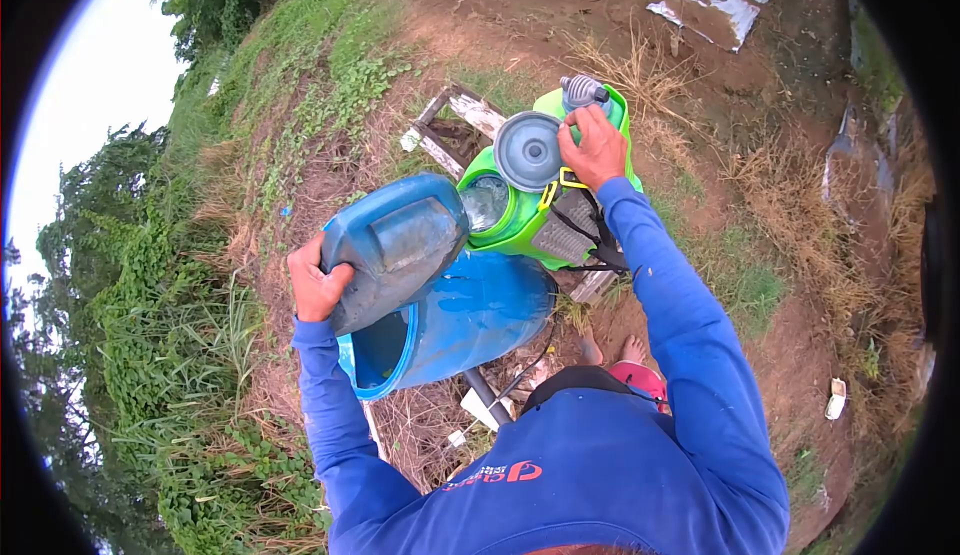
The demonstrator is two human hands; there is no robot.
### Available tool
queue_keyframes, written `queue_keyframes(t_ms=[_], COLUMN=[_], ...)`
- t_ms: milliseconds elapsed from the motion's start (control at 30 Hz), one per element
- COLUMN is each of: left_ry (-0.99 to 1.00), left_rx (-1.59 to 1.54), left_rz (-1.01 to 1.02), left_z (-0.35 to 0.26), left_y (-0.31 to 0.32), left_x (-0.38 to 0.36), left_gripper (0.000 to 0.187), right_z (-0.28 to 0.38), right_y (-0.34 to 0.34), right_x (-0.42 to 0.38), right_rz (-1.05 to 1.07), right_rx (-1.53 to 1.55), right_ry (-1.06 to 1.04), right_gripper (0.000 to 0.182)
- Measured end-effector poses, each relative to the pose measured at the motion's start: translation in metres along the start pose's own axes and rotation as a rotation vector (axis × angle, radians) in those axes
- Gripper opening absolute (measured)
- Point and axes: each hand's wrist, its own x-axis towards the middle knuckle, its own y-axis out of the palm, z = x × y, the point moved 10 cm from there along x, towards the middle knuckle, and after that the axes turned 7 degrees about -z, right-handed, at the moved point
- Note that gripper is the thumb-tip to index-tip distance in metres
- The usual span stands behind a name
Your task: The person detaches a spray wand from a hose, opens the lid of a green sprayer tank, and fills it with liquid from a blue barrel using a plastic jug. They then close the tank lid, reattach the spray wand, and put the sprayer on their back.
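Note:
My left hand (316, 281) grips the base of a blue plastic jerrycan (396, 247), which is tipped so its mouth meets the opening of a green backpack sprayer tank (520, 215). Water shows in the tank's open mouth (486, 203). My right hand (594, 147) rests on top of the sprayer and holds its round grey lid (528, 151) upright beside the opening. The sprayer's black straps (588, 235) hang down its near side.
A large blue barrel (460, 320) lies under the jerrycan, its open end facing left. A wooden frame (455, 130) sits behind the sprayer. Bare dirt and dry grass lie right, green weeds left. My bare feet (618, 351) stand near the barrel.

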Motion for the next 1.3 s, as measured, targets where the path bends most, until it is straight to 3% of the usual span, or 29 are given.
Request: queue_keyframes(t_ms=[533, 833, 933, 1300], left_ry=[-0.006, 0.025, 0.043, -0.038], left_rx=[-0.026, -0.016, 0.113, 0.105], left_rz=[0.013, 0.081, 0.147, 0.239], left_z=[-0.011, -0.021, -0.024, -0.038], left_y=[0.007, 0.015, 0.019, 0.034], left_x=[0.012, 0.032, 0.040, 0.060], left_gripper=[0.029, 0.029, 0.030, 0.030], right_z=[-0.002, -0.004, -0.004, -0.006], right_y=[0.001, 0.001, 0.001, 0.003], right_x=[0.000, -0.001, -0.002, -0.002], right_rz=[-0.023, -0.023, -0.025, -0.015], right_rx=[0.027, 0.030, 0.036, 0.031], right_ry=[-0.009, 0.013, 0.007, 0.017], right_gripper=[0.014, 0.013, 0.013, 0.014])
